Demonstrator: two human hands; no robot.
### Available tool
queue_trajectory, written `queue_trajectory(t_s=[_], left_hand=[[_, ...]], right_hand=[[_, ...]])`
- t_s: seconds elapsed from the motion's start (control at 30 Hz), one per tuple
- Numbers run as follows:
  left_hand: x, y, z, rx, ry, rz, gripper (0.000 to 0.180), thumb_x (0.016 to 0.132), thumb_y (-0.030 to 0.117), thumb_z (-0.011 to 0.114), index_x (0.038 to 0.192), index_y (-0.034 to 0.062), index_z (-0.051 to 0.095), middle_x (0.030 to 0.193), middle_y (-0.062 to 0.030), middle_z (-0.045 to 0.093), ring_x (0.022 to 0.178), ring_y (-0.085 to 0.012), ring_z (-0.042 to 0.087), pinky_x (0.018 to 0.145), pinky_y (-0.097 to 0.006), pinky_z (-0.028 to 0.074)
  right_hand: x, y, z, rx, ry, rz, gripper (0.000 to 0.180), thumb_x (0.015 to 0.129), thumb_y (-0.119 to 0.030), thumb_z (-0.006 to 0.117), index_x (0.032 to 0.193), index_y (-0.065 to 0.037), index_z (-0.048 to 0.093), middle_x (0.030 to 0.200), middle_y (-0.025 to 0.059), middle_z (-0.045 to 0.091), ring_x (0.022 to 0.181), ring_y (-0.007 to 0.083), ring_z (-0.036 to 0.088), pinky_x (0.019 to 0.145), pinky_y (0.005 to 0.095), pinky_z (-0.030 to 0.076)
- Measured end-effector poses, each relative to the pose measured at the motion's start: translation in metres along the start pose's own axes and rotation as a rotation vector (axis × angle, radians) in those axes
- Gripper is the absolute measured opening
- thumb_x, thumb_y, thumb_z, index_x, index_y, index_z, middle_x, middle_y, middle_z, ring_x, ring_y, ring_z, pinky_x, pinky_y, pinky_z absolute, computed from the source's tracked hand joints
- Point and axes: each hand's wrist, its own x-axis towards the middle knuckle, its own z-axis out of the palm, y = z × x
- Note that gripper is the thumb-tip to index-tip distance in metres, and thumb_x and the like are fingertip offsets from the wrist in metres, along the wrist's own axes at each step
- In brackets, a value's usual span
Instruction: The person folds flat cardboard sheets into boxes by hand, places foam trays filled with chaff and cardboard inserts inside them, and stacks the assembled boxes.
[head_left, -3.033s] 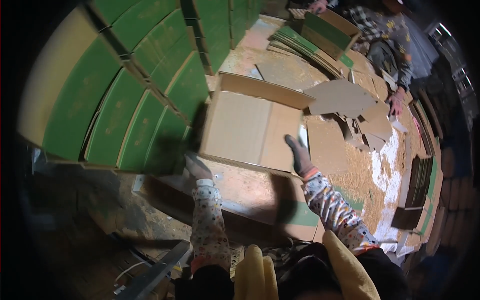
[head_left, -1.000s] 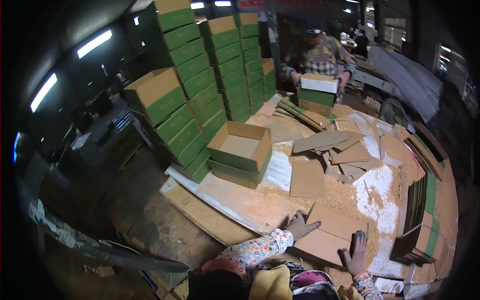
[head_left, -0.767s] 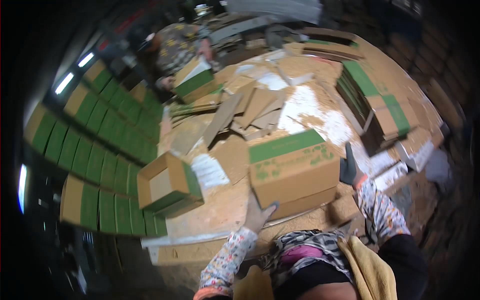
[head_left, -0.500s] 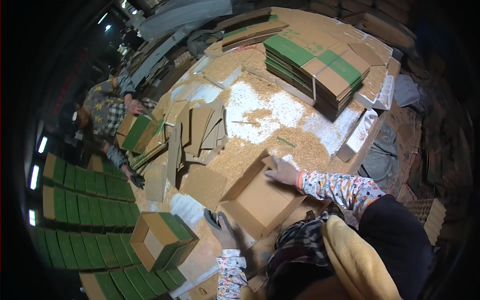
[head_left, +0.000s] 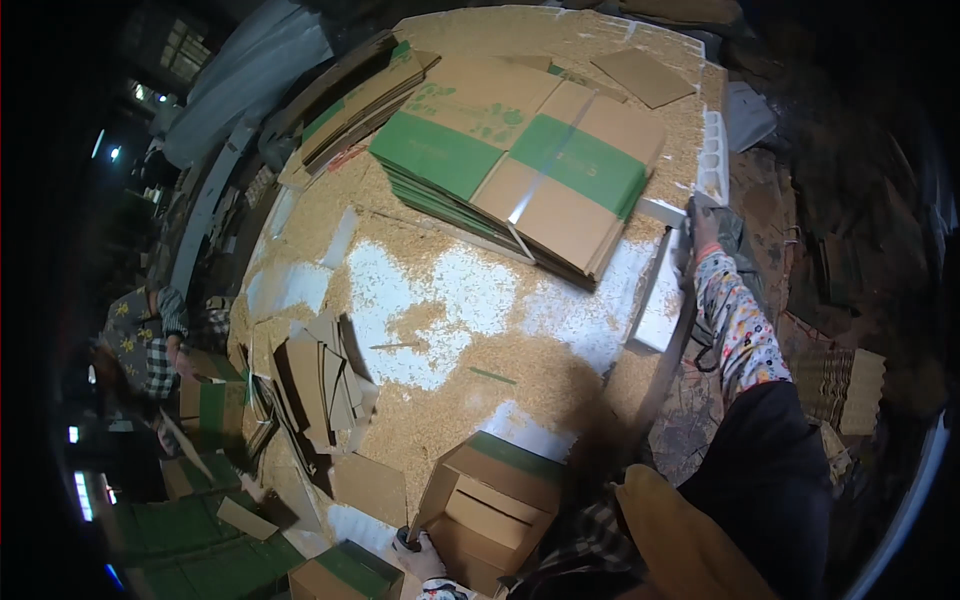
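An open cardboard box (head_left: 497, 488) stands tilted at the near edge of the table, its hollow toward me and a green band along its far side. My left hand (head_left: 424, 560), in a grey glove, is closed at the box's lower left edge. Stretched far out to the right, my gloved right hand (head_left: 705, 222) is at the table's right rim, beside a long white foam block (head_left: 660, 305). Its fingers are too dark and small to make out. A bundle of flattened green-and-brown cartons (head_left: 560, 170), bound with a clear strap, lies beyond the box.
Wood shavings (head_left: 450, 400) cover much of the white tabletop. Loose cardboard pieces (head_left: 320, 385) lean at the left. Another person (head_left: 150, 340) works at the far left near a green-banded box (head_left: 212, 410). Rows of green boxes (head_left: 190, 540) fill the lower left.
My right hand has left the box and reached out to the table's right rim. The box has tipped, and my left hand has closed at its edge. The view has turned right.
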Motion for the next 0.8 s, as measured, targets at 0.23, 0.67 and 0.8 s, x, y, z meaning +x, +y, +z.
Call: queue_trajectory(t_s=[0.23, 0.67, 0.8], left_hand=[[0.004, 0.040, 0.014, 0.280, 0.047, 0.092, 0.045, 0.073, 0.016, 0.074, 0.110, 0.0021, 0.054, 0.103, -0.0167, 0.055, 0.082, -0.0300, 0.062, 0.076, -0.039, 0.050], [-0.021, 0.021, 0.002, 0.239, 0.064, 0.062, 0.042, 0.074, 0.021, 0.072, 0.109, 0.0045, 0.055, 0.105, -0.0203, 0.054, 0.088, -0.0338, 0.060, 0.078, -0.041, 0.050], [-0.010, 0.003, -0.002, 0.128, 0.035, 0.125, 0.044, 0.073, 0.018, 0.073, 0.112, 0.0039, 0.056, 0.101, -0.0176, 0.057, 0.089, -0.0313, 0.059, 0.078, -0.040, 0.050]], right_hand=[[-0.010, -0.004, 0.006, 1.251, -0.043, 0.474, 0.058, 0.089, -0.039, 0.061, 0.135, -0.007, 0.046, 0.132, 0.0078, 0.049, 0.116, 0.0212, 0.052, 0.089, 0.0391, 0.051], [-0.173, -0.007, -0.041, 1.197, -0.227, 0.640, 0.055, 0.088, -0.033, 0.064, 0.132, -0.004, 0.047, 0.132, 0.0054, 0.051, 0.114, 0.0216, 0.054, 0.097, 0.0355, 0.044], [-0.253, -0.051, -0.110, 1.168, -0.208, 0.427, 0.047, 0.086, -0.023, 0.067, 0.127, -0.008, 0.051, 0.113, 0.0037, 0.058, 0.103, 0.0197, 0.057, 0.083, 0.0369, 0.052]])
